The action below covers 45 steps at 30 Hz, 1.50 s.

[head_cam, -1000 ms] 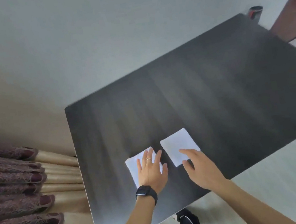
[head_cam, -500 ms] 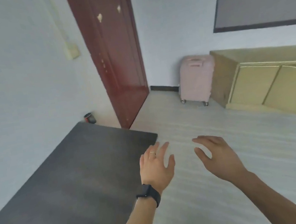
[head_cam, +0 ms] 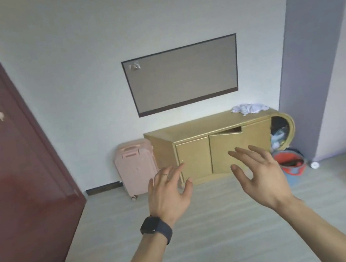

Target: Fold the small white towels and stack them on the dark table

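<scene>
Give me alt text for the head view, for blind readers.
The left hand and right hand, open and empty, are held out before a tan cabinet topped with crumpled white cloth; a pink suitcase stands beside it.

Clearance ahead, as I see it. My left hand (head_cam: pixel 168 195) and right hand (head_cam: pixel 262 178) hang spread in open air over bare floor (head_cam: pixel 206 242). The tan cabinet (head_cam: pixel 196 156) closes the far wall, with one door ajar. Its top is free up to the crumpled white cloths (head_cam: pixel 249 108) at the right end. A pink suitcase (head_cam: pixel 137 167) flanks its left end and a red basket (head_cam: pixel 291 163) its right. A dark red door (head_cam: pixel 11 166) bounds the left side.
</scene>
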Available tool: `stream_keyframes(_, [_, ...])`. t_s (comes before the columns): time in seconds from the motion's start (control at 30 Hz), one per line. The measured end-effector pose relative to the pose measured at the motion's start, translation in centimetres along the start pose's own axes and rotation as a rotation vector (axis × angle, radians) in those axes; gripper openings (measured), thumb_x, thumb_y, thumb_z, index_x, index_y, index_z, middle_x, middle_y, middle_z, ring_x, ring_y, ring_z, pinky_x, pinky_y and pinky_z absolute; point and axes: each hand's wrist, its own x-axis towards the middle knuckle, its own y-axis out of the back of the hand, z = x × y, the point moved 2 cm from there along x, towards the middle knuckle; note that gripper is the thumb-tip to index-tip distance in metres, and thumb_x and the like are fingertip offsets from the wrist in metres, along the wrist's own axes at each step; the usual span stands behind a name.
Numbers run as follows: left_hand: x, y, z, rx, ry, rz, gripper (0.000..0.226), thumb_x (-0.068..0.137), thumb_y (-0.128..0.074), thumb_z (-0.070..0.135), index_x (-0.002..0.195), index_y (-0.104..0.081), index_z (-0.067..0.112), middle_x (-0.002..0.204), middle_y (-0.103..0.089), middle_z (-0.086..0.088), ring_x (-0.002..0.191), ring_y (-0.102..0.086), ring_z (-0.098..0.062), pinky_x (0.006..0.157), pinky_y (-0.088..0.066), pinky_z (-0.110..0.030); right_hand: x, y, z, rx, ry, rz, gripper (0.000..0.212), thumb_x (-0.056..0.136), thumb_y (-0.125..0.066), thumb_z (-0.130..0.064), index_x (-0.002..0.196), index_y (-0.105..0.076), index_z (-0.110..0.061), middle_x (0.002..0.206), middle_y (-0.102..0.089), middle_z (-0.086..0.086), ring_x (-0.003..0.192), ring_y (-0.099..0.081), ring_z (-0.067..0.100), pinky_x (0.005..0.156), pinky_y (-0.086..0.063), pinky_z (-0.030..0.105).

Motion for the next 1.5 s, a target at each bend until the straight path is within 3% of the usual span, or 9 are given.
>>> stream_keyframes(0.3, [22.5,-10.7,2.9,-0.101,-0.125,0.007,0.048,0.094,-0.043,0.053,0.138,-0.052,0.038,0.140,-0.054,0.009,0.131,-0.045,-0.014,0.108,-0.038,-0.037,16.2,-4.1,12.8,-0.136,-0.086,0.049,0.029,0.098,-0.054,-0.041,0.124,-0.065,-0.039,0.143,-0.053,-0.013,0.136,-0.040,0.021,0.102,-0.045,0.044])
stream_keyframes(0.43, [30.8,-16.0,5.1,-0.108,-0.189,-0.021,0.051,0.093,-0.038,0.054,0.139,-0.050,0.039,0.141,-0.053,0.009,0.133,-0.043,-0.014,0.110,-0.036,-0.040,22.2,-5.6,18.8,-0.159,-0.119,0.084,0.034,0.095,-0.047,-0.047,0.123,-0.065,-0.038,0.140,-0.056,-0.011,0.135,-0.042,0.020,0.104,-0.044,0.043])
stream_keyframes(0.67, [44.1,-26.6,9.2,-0.111,-0.222,-0.036,0.051,0.095,-0.039,0.054,0.143,-0.046,0.038,0.145,-0.049,0.007,0.136,-0.040,-0.015,0.113,-0.032,-0.039,32.9,-9.2,32.2,-0.135,-0.149,0.101,0.026,0.094,-0.058,-0.035,0.118,-0.069,-0.031,0.137,-0.059,-0.010,0.128,-0.048,0.025,0.102,-0.046,0.048])
stream_keyframes(1.13, [65.4,-49.6,10.9,-0.096,-0.056,-0.122,0.054,0.092,-0.031,0.057,0.141,-0.047,0.041,0.142,-0.054,0.008,0.136,-0.042,-0.014,0.112,-0.035,-0.039,51.8,-21.3,56.0,-0.034,-0.201,-0.052,0.029,0.091,-0.067,-0.028,0.120,-0.068,-0.029,0.128,-0.064,-0.012,0.123,-0.051,0.019,0.098,-0.048,0.041])
stream_keyframes(1.27, [71.1,-57.4,9.7,-0.120,-0.021,-0.181,0.057,0.090,-0.028,0.058,0.142,-0.045,0.042,0.144,-0.051,0.008,0.139,-0.037,-0.014,0.116,-0.028,-0.036,56.3,-27.3,62.0,-0.013,-0.252,-0.110,0.032,0.091,-0.066,-0.030,0.123,-0.066,-0.030,0.125,-0.064,-0.015,0.122,-0.051,0.018,0.097,-0.048,0.041])
stream_keyframes(1.5, [81.1,-69.7,7.6,-0.165,0.029,-0.374,0.049,0.097,-0.039,0.052,0.146,-0.036,0.045,0.149,-0.045,0.010,0.143,-0.028,-0.011,0.119,-0.019,-0.033,62.4,-36.3,70.7,-0.003,-0.445,-0.204,0.032,0.090,-0.067,-0.034,0.122,-0.066,-0.033,0.117,-0.066,-0.016,0.118,-0.053,0.013,0.089,-0.041,0.026])
